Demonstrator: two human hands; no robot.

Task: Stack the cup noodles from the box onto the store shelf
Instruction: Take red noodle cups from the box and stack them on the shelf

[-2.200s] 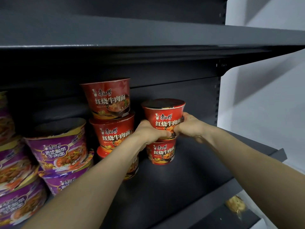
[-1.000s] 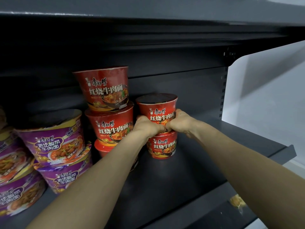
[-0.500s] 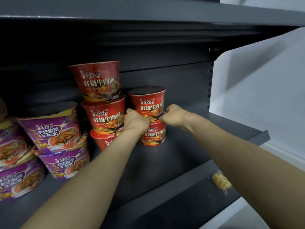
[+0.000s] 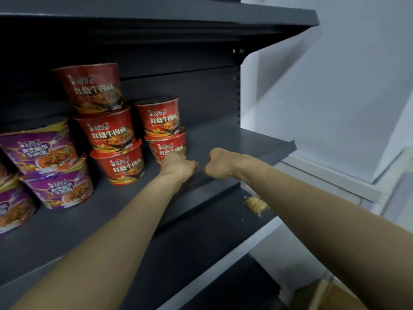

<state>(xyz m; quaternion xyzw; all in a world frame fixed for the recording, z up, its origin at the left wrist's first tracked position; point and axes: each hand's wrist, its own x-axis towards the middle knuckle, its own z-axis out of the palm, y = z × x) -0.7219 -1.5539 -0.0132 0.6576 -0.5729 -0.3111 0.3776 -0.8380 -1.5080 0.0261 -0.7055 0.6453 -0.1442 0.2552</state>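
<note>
Cup noodles in red tubs stand toward the far side of the dark grey shelf [image 4: 223, 139] in two stacks that sit just beside each other. The left stack [image 4: 107, 128] is three high with its top tub tilted to the left. The right stack [image 4: 159, 118] is two high.

The left hand [image 4: 178, 166] is in front of the lower tub of the right stack [image 4: 169, 146] and covers the tub's bottom edge. Its back faces the camera and its fingers are curled under. I cannot tell whether they touch or grip that tub.

The right hand [image 4: 221, 164] is a closed fist with nothing visible in it. It hangs over bare shelf, clear of the tubs and close to the left hand.

Purple tubs [image 4: 44, 153] are piled at the left, and the frame edge cuts off the outermost ones. The print on every label is smeared by blur.

A small yellowish packet [image 4: 256, 203] lies on the shelf below, partly hidden by the right forearm, and what is inside it cannot be read. A brown box [image 4: 330, 296] shows at the bottom right corner, blurred and mostly cut off, so its contents are out of sight.
</note>
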